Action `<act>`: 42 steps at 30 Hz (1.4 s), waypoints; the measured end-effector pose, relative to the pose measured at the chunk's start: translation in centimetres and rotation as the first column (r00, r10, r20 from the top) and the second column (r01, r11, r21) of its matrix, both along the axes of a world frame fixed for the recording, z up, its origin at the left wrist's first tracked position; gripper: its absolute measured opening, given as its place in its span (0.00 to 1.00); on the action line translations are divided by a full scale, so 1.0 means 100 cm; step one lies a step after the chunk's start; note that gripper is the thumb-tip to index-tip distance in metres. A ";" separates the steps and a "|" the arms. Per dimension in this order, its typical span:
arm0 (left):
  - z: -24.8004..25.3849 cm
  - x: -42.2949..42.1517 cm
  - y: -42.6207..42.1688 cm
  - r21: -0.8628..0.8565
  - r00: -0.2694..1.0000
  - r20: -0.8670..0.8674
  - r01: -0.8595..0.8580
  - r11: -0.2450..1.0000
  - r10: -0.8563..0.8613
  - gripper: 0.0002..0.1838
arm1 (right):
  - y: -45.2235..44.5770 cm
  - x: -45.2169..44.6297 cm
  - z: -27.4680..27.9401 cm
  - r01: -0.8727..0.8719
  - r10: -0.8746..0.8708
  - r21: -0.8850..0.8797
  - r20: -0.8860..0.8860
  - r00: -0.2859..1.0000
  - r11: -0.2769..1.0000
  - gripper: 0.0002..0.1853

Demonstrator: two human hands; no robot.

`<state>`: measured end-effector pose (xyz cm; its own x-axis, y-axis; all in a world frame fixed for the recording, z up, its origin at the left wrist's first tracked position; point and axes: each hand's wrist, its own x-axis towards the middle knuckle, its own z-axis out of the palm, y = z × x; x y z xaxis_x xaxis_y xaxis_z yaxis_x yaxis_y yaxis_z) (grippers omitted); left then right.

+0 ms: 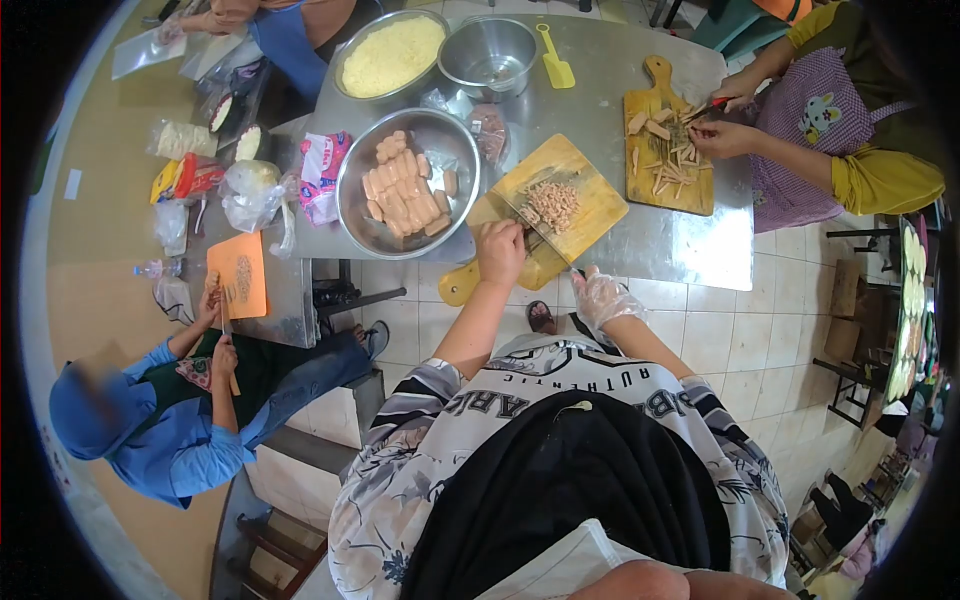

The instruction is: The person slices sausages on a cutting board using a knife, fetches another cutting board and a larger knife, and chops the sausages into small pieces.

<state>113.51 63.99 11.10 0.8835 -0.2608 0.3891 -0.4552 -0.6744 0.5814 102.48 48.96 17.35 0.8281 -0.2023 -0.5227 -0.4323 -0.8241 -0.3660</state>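
Chopped sausage pieces [550, 207] lie heaped on a wooden cutting board [600, 213], which overlaps a second wooden board [460, 287] with a rounded handle. My left hand [500, 252] is bare, its fingers curled together at the board's near left edge; what they pinch is hidden. A dark knife blade [545, 248] appears to run along the near edge of the upper board, between my hands. My right hand [607, 300], in a clear plastic glove, is closed at the blade's near end, the handle mostly covered.
A steel bowl of sausages [408, 190] stands left of the boards. Behind are a bowl of yellow shreds [393, 55], a steel bowl [488, 60] and a yellow spatula [556, 60]. Co-workers cut at a wooden board [668, 150] on the right and an orange board [240, 275] on the left.
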 end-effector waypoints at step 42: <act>0.002 -0.001 -0.005 -0.070 0.984 -0.170 -0.065 0.995 0.052 0.02 | 0.003 -0.005 0.023 0.026 -0.018 0.041 -0.180 0.984 0.999 0.23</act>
<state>113.41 63.54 11.27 0.9507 -0.1826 0.2507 -0.3081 -0.6486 0.6960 101.93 49.30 19.63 0.7157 -0.1938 -0.6710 -0.5123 -0.7986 -0.3158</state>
